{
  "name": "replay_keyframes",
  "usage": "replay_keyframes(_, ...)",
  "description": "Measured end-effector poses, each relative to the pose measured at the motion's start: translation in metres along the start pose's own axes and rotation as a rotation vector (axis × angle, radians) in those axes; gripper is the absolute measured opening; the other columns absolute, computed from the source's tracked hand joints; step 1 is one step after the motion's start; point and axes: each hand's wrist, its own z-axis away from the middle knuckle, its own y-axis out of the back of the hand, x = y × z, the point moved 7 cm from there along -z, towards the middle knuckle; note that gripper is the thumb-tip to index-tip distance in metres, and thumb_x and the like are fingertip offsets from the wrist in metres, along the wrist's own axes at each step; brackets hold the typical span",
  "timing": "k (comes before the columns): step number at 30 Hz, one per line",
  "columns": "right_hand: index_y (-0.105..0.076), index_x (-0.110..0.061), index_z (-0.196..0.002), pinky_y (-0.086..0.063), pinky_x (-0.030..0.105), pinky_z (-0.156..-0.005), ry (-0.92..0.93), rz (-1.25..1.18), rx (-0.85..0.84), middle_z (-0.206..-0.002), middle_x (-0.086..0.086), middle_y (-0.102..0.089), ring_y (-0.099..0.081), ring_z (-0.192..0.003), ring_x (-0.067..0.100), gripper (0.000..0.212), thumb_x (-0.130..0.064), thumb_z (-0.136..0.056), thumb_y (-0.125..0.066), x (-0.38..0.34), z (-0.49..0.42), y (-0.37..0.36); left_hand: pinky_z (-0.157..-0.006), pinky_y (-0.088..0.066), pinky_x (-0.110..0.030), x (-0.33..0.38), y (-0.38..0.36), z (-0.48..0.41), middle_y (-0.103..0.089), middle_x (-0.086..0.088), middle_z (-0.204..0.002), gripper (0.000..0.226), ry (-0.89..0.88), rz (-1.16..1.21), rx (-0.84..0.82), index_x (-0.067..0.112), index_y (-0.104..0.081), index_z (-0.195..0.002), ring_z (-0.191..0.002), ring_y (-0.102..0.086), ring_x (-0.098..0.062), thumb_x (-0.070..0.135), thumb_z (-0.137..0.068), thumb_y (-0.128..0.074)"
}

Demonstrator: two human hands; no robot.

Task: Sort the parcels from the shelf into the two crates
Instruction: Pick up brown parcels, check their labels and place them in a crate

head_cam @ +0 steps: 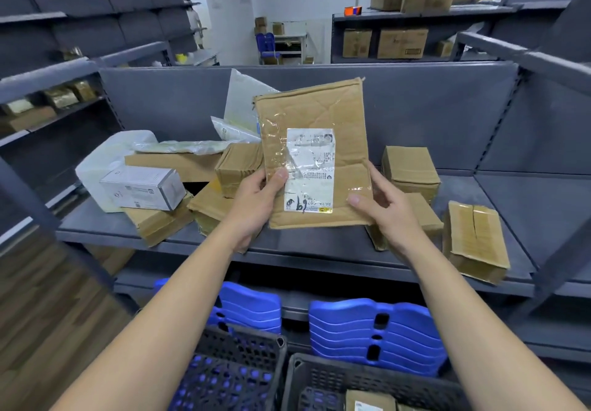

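I hold a flat brown padded envelope upright above the grey shelf, its white shipping label facing me upside down. My left hand grips its lower left edge with the thumb on the front. My right hand grips the lower right corner, thumb on the front too. On the shelf lie several brown cardboard parcels, a white box and white plastic mailers. Two dark perforated crates sit below me: the left crate and the right crate, which holds a small labelled parcel.
Stacked blue plastic stools stand under the shelf behind the crates. Grey shelving flanks both sides, with boxes on the far racks. A person stands in the aisle far back left. Wooden floor shows at the left.
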Motion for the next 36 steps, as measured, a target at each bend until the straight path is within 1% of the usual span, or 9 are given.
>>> replay_keyframes(5, -0.024, -0.028, -0.164, -0.029, 0.042, -0.126, -0.084, -0.095, -0.157, -0.16, -0.015, -0.045, -0.043, -0.146, 0.005, 0.108, -0.038, -0.075, -0.083, 0.011, 0.012, -0.018, -0.09, -0.052, -0.02, 0.001, 0.003, 0.004, -0.077, 0.011, -0.116, 0.027, 0.028, -0.044, 0.002, 0.017, -0.069, -0.127, -0.108, -0.071, -0.002, 0.029, -0.108, -0.054)
replay_keyframes(11, -0.022, -0.044, -0.162, -0.036, 0.053, -0.121, -0.258, -0.216, -0.184, -0.165, -0.005, -0.038, -0.041, -0.149, 0.013, 0.133, -0.061, -0.054, -0.096, 0.031, 0.022, -0.013, -0.098, -0.053, -0.026, 0.004, 0.003, 0.009, -0.077, 0.012, -0.116, 0.023, 0.031, -0.055, 0.001, 0.021, -0.069, -0.124, -0.113, -0.07, -0.007, 0.026, -0.109, -0.052)
replay_keyframes(14, -0.019, -0.045, -0.162, -0.035, 0.051, -0.122, -0.311, -0.245, -0.228, -0.162, 0.0, -0.043, -0.047, -0.145, 0.017, 0.139, -0.056, -0.049, -0.099, 0.037, 0.024, -0.011, -0.095, -0.052, -0.025, 0.002, 0.002, 0.013, -0.076, 0.013, -0.112, 0.019, 0.036, -0.024, 0.038, 0.025, -0.069, -0.116, -0.114, -0.069, -0.009, 0.024, -0.11, -0.051)
replay_keyframes(20, -0.039, -0.031, -0.158, -0.045, 0.046, -0.113, -0.281, -0.328, -0.18, -0.144, 0.001, -0.063, -0.061, -0.13, 0.022, 0.121, -0.041, -0.053, -0.097, 0.033, 0.018, 0.002, -0.095, -0.057, -0.037, 0.004, 0.003, 0.009, -0.072, 0.011, -0.128, 0.044, 0.027, 0.081, -0.013, 0.034, -0.052, -0.147, -0.118, -0.068, -0.013, 0.031, -0.104, -0.06)
replay_keyframes(23, -0.053, -0.016, -0.148, -0.053, 0.025, -0.082, -0.271, -0.419, -0.139, -0.101, -0.004, -0.076, -0.066, -0.091, 0.01, 0.097, -0.035, -0.058, -0.085, 0.029, 0.015, 0.02, -0.109, -0.047, -0.05, 0.022, 0.031, -0.015, -0.058, 0.012, -0.146, 0.074, 0.032, 0.038, 0.024, 0.047, -0.039, -0.155, -0.13, -0.057, -0.013, 0.057, -0.087, -0.067)
replay_keyframes(26, -0.071, -0.017, -0.131, -0.043, 0.034, -0.08, -0.301, -0.482, -0.146, -0.107, 0.008, -0.068, -0.052, -0.098, 0.024, 0.082, -0.041, -0.056, -0.091, 0.035, 0.013, 0.032, -0.117, -0.036, -0.05, 0.043, 0.041, -0.049, -0.048, 0.013, -0.151, 0.074, 0.132, -0.089, -0.18, 0.058, -0.049, -0.144, -0.141, -0.045, -0.02, 0.069, -0.074, -0.069)
replay_keyframes(29, -0.078, -0.018, -0.118, -0.046, 0.037, -0.087, -0.289, -0.468, -0.131, -0.111, 0.01, -0.074, -0.066, -0.099, 0.022, 0.059, -0.036, -0.063, -0.075, 0.034, 0.008, 0.044, -0.101, -0.046, -0.043, 0.058, 0.018, -0.068, -0.048, 0.017, -0.147, 0.066, 0.187, -0.236, -0.45, 0.059, -0.051, -0.142, -0.14, -0.046, -0.024, 0.065, -0.079, -0.072)
replay_keyframes(33, -0.072, -0.009, -0.129, -0.048, 0.042, -0.103, -0.285, -0.388, -0.131, -0.13, 0.022, -0.069, -0.066, -0.114, 0.029, 0.087, -0.041, -0.05, -0.09, 0.03, -0.004, 0.05, -0.116, -0.041, -0.058, 0.065, -0.025, -0.072, -0.061, 0.007, -0.143, 0.062, 0.257, -0.458, -0.741, 0.053, -0.066, -0.129, -0.134, -0.056, -0.022, 0.065, -0.069, -0.073)
replay_keyframes(36, -0.068, -0.013, -0.133, -0.058, 0.035, -0.094, -0.28, -0.38, -0.095, -0.128, 0.014, -0.072, -0.07, -0.11, 0.024, 0.107, -0.053, -0.038, -0.096, 0.025, -0.011, 0.054, -0.117, -0.038, -0.062, 0.048, -0.039, -0.061, -0.064, 0.003, -0.143, 0.059, 0.325, -0.548, -0.903, 0.049, -0.073, -0.121, -0.136, -0.057, -0.028, 0.07, -0.066, -0.071)
